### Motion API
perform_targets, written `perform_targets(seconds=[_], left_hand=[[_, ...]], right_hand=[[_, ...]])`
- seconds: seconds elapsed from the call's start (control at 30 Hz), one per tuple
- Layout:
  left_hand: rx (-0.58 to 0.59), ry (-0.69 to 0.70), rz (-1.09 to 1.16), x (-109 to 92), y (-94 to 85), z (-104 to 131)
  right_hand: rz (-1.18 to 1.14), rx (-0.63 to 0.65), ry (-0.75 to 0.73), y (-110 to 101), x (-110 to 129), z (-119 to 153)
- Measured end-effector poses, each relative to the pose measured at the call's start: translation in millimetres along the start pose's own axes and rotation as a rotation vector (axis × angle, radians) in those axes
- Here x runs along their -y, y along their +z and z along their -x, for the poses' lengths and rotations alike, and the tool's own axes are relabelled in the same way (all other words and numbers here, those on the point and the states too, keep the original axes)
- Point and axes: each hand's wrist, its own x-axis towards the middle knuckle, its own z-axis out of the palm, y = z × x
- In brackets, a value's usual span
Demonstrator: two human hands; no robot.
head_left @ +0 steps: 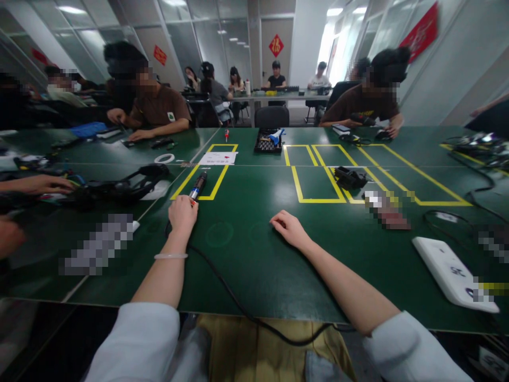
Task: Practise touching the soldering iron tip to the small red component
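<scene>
My left hand [183, 215] is closed around the rear end of a black corded cylindrical tool with a blue band [199, 184], which looks like an electric screwdriver. The tool points away from me, inside a yellow-taped rectangle on the green table [246, 286]. A black cable [222, 281] runs from beside this hand over the table edge toward my lap. My right hand [290, 228] rests on the tabletop with its fingers loosely curled in; nothing shows in it. Between the hands is a faint ring mark on the surface.
A paper sheet [218, 158], a red-handled screwdriver [227, 135] and a black tray [268, 142] with a blue-and-white item lie farther back. At right are a black part [350, 178] and a white power bank-like block [453, 273]. Co-workers sit opposite; another person's hand [40, 184] is at left.
</scene>
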Motion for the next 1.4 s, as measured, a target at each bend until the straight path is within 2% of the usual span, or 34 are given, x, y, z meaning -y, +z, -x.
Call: perform_targets(seconds=[0.13, 0.23, 0.3, 0.4, 0.5, 0.57, 0.7, 0.87, 1.07, 1.17, 1.4], left_hand=[[-0.077, 0.024, 0.100, -12.1, -9.5, 5.6], [-0.081, 0.109, 0.347, -37.0, -16.9, 14.6], [0.032, 0.237, 0.573, -61.6, -19.7, 24.6], [0.280, 0.437, 0.804, -102.2, -19.7, 43.8], [0.491, 0.564, 0.894, -134.2, -15.5, 61.2], [0.544, 0.629, 0.895, -146.5, -11.6, 69.2], [0.547, 0.662, 0.898, -152.7, -4.8, 78.2], [0.685, 0.599, 1.092, -149.4, -0.5, 82.7], [0.723, 0.560, 1.180, -149.1, -2.5, 83.5], [0.701, 0.568, 1.175, -149.1, -6.1, 85.3], [0.548, 0.668, 1.051, -148.5, -13.9, 90.2]], right_hand=[[-0.005, 0.001, 0.007, 0.0, 2.3, -0.4], [-0.005, 0.003, 0.020, 0.2, 3.9, -0.6], [-0.005, 0.001, 0.020, 0.5, 4.1, -0.5], [-0.015, -0.005, 0.000, 0.9, 3.1, 0.1], [-0.051, -0.001, -0.023, 1.0, 2.6, 0.9], [-0.085, 0.009, -0.030, 0.7, 3.1, 1.5], [-0.087, 0.042, -0.061, -0.4, 5.0, 2.0], [-0.002, 0.100, -0.117, -1.4, 5.8, 1.5], [-0.054, 0.071, -0.023, -0.2, 2.8, 0.1], [-0.115, 0.053, 0.027, -0.6, 2.0, -0.7], [-0.234, 0.048, 0.091, -1.6, 1.0, -2.2]])
